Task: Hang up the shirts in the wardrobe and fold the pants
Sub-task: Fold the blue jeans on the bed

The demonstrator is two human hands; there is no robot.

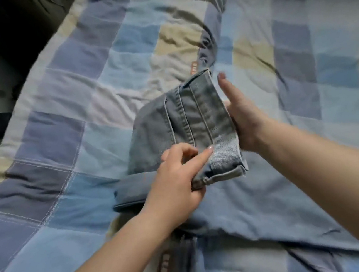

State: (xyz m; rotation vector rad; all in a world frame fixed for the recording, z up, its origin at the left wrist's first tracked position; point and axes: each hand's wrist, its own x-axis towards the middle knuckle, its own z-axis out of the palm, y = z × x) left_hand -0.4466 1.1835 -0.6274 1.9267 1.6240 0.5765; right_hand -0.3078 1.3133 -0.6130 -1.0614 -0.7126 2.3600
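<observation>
Left hand [179, 174] pinches the near edge of the jeans [194, 115], index finger laid straight; right hand [240, 116] stands upright, fingers straight, against the jeans' right side.

Pants [194, 120]: light-blue denim with pale stitched seams and a brown lettered side strip, stretched lengthwise along the bed [60, 140]. The leg end is doubled back over the upper part and lifted slightly, with the turned-up hem nearest the viewer.

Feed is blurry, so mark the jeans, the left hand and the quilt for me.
jeans [196, 115], head view, folded leg's seamed panel.
left hand [175, 177], head view, back of the hand.
quilt [55, 138], head view, bare purple patch.
</observation>
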